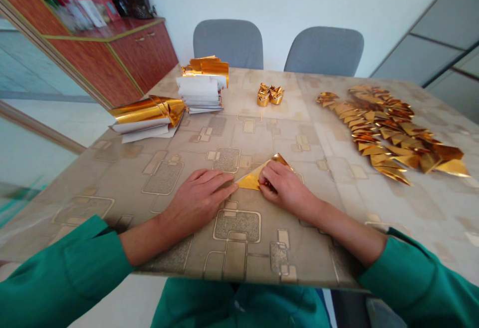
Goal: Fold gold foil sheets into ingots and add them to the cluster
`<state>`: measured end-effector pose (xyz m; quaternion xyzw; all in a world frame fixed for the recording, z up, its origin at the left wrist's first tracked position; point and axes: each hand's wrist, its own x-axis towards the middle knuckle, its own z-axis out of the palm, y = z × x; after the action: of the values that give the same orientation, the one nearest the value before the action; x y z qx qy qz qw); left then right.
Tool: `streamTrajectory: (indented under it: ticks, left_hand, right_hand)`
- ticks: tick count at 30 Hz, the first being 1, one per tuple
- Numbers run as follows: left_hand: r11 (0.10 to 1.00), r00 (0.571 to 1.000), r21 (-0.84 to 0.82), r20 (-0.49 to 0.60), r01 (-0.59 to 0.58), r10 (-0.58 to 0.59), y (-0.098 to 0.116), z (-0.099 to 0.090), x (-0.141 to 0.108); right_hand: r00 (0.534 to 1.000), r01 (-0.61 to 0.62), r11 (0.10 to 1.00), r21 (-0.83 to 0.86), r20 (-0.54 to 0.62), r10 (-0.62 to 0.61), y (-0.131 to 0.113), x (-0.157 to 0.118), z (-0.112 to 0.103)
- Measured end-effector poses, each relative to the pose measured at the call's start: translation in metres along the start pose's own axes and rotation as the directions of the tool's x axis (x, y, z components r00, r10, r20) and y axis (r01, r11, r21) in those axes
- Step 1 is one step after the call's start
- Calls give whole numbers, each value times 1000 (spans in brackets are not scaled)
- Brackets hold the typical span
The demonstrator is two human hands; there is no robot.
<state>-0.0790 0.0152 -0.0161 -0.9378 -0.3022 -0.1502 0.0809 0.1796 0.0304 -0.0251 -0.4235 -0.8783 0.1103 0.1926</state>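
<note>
A small piece of gold foil paper (250, 180), partly folded with a pale edge showing, lies on the patterned tablecloth between my hands. My left hand (198, 195) rests flat, fingers stretched out, with its fingertips at the paper's left corner. Curled fingers of my right hand (286, 188) close on the paper's right part, and a darker gold corner sticks out beyond them. Part of the paper is hidden under my right hand.
Stacks of gold and white paper (202, 93) and a rolled gold pile (145, 116) sit at the back left. Two folded gold pieces (270, 95) stand at the back middle. Rows of folded gold pieces (392, 131) spread at the right. Behind the table are two grey chairs (228, 43).
</note>
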Motion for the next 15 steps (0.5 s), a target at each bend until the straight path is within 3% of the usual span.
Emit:
streamTrajectory:
  ticks: [6,9,15]
  left_hand:
    - [999,989,-10,-142,-32,31,9,-1,6]
    - [991,990,-24,-47,-134,133,15,3,23]
    - [980,974,16,114,-197,194,13,7,40]
  right_hand:
    - [1000,-13,996,-87,-28,11,-4,1,5]
    - [999,-28,994,-107,-36,24,-5,2,6]
    - [1000,20,999,-49,-8,-21,1,1,2]
